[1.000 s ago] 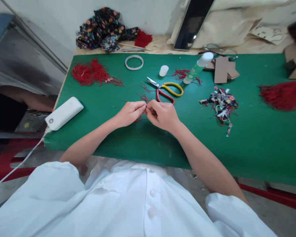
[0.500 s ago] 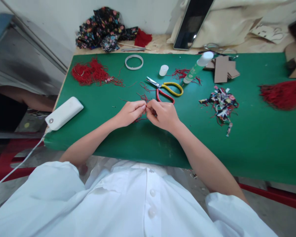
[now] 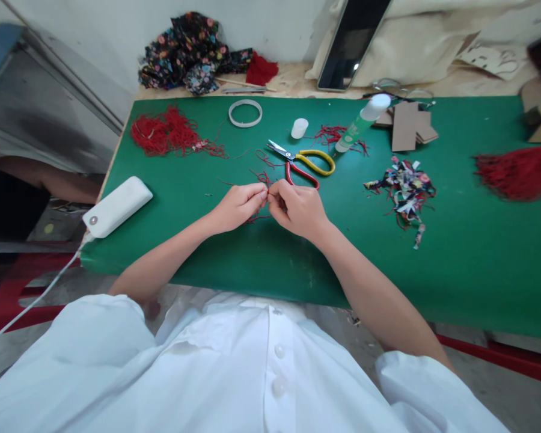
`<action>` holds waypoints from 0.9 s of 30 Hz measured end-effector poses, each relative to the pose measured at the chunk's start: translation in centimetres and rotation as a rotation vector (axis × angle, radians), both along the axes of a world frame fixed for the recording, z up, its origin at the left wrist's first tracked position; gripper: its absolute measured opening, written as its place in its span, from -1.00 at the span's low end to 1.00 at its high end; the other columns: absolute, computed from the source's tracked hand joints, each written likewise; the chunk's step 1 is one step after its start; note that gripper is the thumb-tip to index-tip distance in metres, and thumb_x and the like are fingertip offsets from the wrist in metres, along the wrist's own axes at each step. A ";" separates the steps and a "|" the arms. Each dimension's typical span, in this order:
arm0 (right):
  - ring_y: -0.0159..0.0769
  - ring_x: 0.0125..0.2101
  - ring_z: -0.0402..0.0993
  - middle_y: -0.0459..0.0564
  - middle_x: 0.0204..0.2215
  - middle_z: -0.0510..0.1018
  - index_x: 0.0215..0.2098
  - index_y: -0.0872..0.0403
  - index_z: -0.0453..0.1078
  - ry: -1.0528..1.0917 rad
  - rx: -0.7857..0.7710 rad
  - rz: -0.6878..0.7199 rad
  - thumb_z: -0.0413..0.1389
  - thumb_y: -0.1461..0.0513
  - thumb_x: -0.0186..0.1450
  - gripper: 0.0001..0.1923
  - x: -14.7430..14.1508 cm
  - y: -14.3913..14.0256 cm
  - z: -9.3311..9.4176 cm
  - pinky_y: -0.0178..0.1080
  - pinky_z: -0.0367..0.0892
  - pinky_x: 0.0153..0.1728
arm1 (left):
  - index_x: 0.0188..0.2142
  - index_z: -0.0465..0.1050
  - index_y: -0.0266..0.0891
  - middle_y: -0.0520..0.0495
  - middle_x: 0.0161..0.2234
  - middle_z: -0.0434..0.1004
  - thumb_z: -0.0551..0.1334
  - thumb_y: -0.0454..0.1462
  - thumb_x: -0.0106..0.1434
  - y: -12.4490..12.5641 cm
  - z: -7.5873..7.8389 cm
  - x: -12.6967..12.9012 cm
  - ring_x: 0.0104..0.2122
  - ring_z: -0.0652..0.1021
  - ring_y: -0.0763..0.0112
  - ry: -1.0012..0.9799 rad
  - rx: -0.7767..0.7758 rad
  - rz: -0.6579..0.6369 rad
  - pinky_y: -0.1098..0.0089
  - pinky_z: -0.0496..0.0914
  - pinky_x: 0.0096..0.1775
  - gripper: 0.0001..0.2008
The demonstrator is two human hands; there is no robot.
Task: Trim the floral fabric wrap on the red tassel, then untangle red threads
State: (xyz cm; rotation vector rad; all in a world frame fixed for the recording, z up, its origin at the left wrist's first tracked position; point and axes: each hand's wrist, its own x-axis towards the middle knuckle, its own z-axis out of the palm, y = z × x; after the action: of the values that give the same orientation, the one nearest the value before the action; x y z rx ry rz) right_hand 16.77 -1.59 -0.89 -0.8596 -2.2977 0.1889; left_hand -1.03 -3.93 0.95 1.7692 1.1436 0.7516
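Note:
My left hand [image 3: 238, 206] and my right hand [image 3: 299, 207] meet fingertip to fingertip over the green table mat [image 3: 270, 264]. Both are closed in a pinch on red cord [image 3: 264, 178], whose loose ends show above and below the fingers. The part between the fingertips is mostly hidden. Just beyond my right hand lie scissors [image 3: 297, 161] with one yellow and one red handle, blades pointing up and left. Behind them a white cap [image 3: 300, 128] stands near a green and white glue stick [image 3: 362, 123], which rises beside short red cord pieces [image 3: 331, 135].
At left are a red cord heap [image 3: 171, 133], a roll of tape [image 3: 245, 113] and a cabled white power bank [image 3: 118, 207]. Rightward lie fabric scraps [image 3: 406, 186], cardboard pieces [image 3: 404, 126] and a red cord bundle [image 3: 518, 173]. Floral cloth [image 3: 180, 51] and a phone-like dark panel [image 3: 349, 45] are behind.
My right hand has shifted very slightly, and the fingertips of the two hands sit a touch further apart. Everything on the table stays where it was.

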 end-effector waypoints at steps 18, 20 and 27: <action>-0.41 -0.60 0.32 -0.11 -0.60 0.45 -0.30 0.09 0.32 -0.056 0.036 -0.015 -0.13 0.21 0.39 -0.77 0.0 0.2 0.0 -0.34 0.09 -0.53 | -0.47 0.16 -0.22 0.11 -0.59 0.17 0.00 -0.09 0.37 0.0 -0.3 0.0 -0.54 0.26 0.57 -0.023 -0.009 0.000 0.48 0.17 -0.44 -0.66; -0.41 -0.60 0.32 -0.11 -0.60 0.45 -0.30 0.09 0.32 -0.052 0.040 -0.014 -0.13 0.21 0.39 -0.77 0.0 0.2 0.0 -0.34 0.08 -0.54 | -0.47 0.17 -0.22 0.11 -0.59 0.17 0.00 -0.08 0.37 0.0 -0.3 -0.1 -0.54 0.27 0.57 -0.026 -0.015 0.000 0.48 0.17 -0.44 -0.66; -0.39 -0.58 0.33 -0.11 -0.60 0.45 -0.29 0.09 0.32 -0.070 0.010 -0.024 -0.13 0.20 0.40 -0.77 0.1 0.2 0.0 -0.32 0.05 -0.54 | -0.47 0.17 -0.22 0.11 -0.60 0.16 -0.01 -0.07 0.36 0.1 -0.3 0.0 -0.54 0.26 0.56 -0.014 -0.017 0.009 0.48 0.16 -0.46 -0.65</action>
State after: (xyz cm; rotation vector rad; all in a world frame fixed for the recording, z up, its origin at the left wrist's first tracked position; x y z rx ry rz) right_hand 16.87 -1.39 -0.84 -0.9014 -2.3499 0.1380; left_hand -1.07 -3.84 0.66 1.7432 1.1464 0.7566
